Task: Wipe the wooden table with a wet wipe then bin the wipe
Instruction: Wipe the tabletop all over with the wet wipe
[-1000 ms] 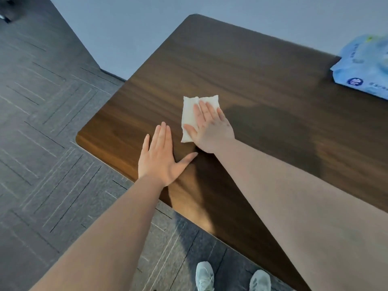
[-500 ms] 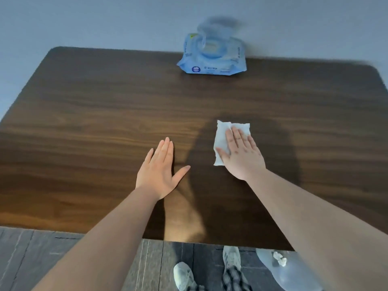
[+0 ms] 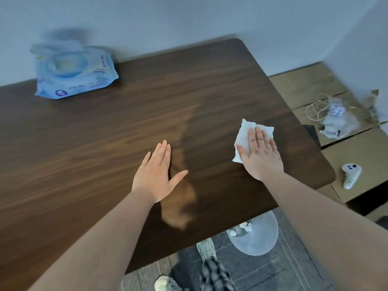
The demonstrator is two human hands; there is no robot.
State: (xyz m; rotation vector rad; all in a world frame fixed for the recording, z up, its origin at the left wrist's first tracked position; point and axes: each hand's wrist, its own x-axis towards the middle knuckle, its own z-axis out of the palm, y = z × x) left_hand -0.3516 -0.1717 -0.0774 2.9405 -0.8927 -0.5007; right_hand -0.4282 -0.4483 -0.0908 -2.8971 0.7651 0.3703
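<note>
My right hand (image 3: 261,156) lies flat on a white wet wipe (image 3: 243,135), pressing it against the dark wooden table (image 3: 105,133) near the table's right side. The fingers are spread over the wipe, and its far and left parts stick out from under them. My left hand (image 3: 156,175) rests flat and empty on the tabletop, to the left of the wipe. A pale translucent bin (image 3: 256,236) with crumpled white wipes inside stands on the floor under the table's near right edge.
A blue pack of wet wipes (image 3: 73,74) with its lid up sits at the table's far left, against the wall. Cardboard boxes (image 3: 310,87) to the right hold cords, a plastic bag and a white controller (image 3: 351,175). My feet (image 3: 206,250) show below the table edge.
My right hand has slid the wipe rightward across the table, from the left end towards the right side. The view has turned right with it. My left hand stays flat on the table.
</note>
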